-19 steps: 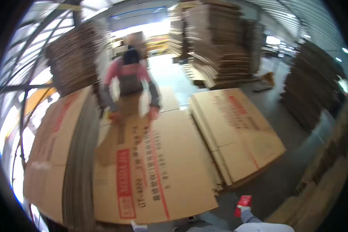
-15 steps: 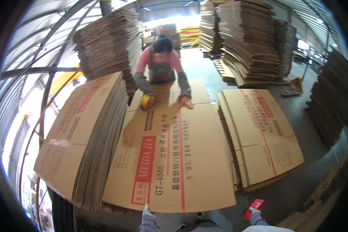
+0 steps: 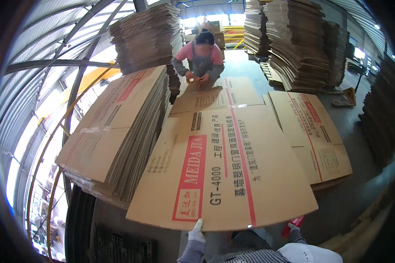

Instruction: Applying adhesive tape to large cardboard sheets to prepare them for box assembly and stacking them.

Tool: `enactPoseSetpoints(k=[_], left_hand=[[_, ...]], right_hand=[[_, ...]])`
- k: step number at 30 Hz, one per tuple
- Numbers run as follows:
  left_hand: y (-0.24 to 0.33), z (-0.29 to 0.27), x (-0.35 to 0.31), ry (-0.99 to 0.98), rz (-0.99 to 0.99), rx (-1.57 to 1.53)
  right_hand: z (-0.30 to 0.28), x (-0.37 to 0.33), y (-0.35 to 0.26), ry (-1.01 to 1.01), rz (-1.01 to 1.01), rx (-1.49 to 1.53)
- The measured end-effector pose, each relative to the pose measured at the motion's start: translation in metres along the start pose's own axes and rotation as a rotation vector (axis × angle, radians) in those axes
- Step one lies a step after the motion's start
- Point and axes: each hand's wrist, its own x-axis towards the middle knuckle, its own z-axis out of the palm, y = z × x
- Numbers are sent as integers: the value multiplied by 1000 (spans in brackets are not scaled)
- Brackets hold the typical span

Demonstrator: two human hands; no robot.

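Note:
My left hand [image 3: 197,231], in a white glove, pinches the near edge of a large flat cardboard sheet [image 3: 272,193] with red and black print. Thumb on top, its other fingers are hidden beneath. The sheet reaches from me to a co-worker across it. Low on the right, my right hand [image 3: 293,227] is closed on a red object [image 3: 296,220], partly covered by the sheet's edge; its kind cannot be made out. At the far end the co-worker [image 3: 202,57], in pink sleeves and a dark apron, holds both hands together around something small above the sheet.
A tall stack of flattened cartons [image 3: 114,114] stands left of the sheet. A lower pile of cartons [image 3: 316,131] lies on the right. Behind are high cardboard stacks [image 3: 296,44] and a pallet truck [image 3: 347,98]. A dark slotted pallet [image 3: 118,245] lies at lower left.
The sheet's near edge has shifted right and now overlaps the right pile. My left hand moved with it. The co-worker has straightened up and brought both hands together, off the sheet.

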Motion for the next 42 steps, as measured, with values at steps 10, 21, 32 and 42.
enactPoseSetpoints(k=[10,21,32,42], left_hand=[[-13,-129,-133,208,-254,-49],[-38,-152,-123,103,-417,-112],[-42,-154,-115,8,-252,42],[-40,-137,-125,252,-121,67]], right_hand=[[-102,-24,16,-91,80,248],[-178,-12,-4,-596,309,704],[-141,-50,-49,177,-320,-487],[-141,-17,12,181,-108,-275]])
